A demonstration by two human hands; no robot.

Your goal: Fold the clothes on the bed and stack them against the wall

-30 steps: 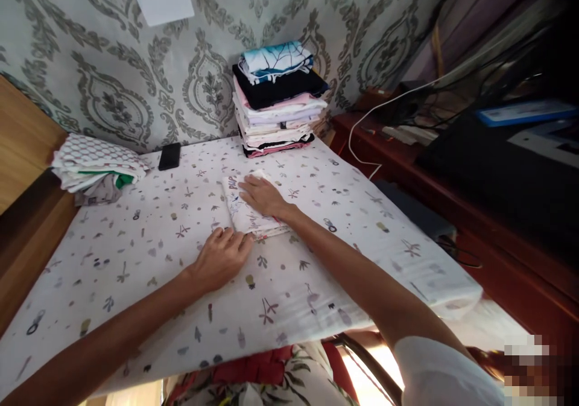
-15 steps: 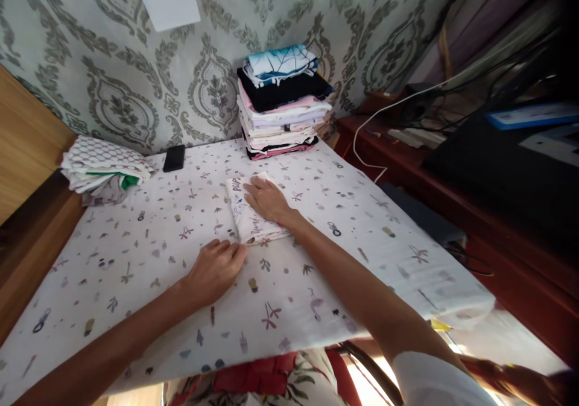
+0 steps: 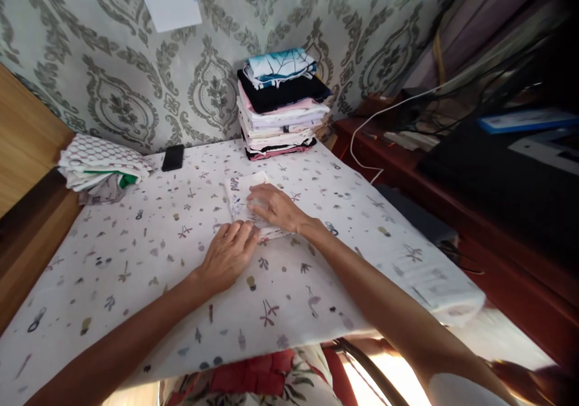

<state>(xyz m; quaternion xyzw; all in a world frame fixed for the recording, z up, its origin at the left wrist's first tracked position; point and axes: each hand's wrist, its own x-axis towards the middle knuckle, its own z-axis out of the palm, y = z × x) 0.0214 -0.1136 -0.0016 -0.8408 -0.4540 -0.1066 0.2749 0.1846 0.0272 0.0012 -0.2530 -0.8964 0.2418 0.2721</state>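
A small folded white garment (image 3: 235, 190) with dark lettering and blue and red print lies flat on the patterned cloth in front of me. My left hand (image 3: 233, 249) is at its near left corner, fingers bent and pressed together on the edge. Over the middle and right of the garment rests my right hand (image 3: 275, 207), its fingers loosely bent, apart and slightly blurred, covering part of the print. Behind it stands a tall stack of folded clothes (image 3: 283, 107), with a blue and white piece on top and a black one beneath.
The table (image 3: 158, 297) wears a white cloth with small prints. At the back left are a loose pile of cloths (image 3: 106, 164) and a black phone (image 3: 173, 157). A wooden panel (image 3: 27, 146) borders the left; a dark red desk (image 3: 407, 171) with a white cable (image 3: 362, 134) stands right.
My left hand has moved up and to the right onto the garment's near corner. My right hand has shifted slightly right and down, its fingers now more bent than flat.
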